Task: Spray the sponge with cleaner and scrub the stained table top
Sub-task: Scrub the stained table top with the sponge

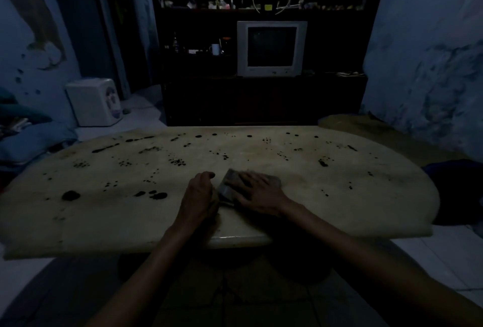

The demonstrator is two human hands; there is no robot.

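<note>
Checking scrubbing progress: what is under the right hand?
The right hand lies flat on the sponge, pressing it onto the stained table top. Any stains beneath the sponge are covered and cannot be seen.

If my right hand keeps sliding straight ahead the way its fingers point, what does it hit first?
Probably nothing solid: the right hand, flat on the sponge, points up-left across the table top, so only dark stains lie ahead, though depth is unclear.
</note>
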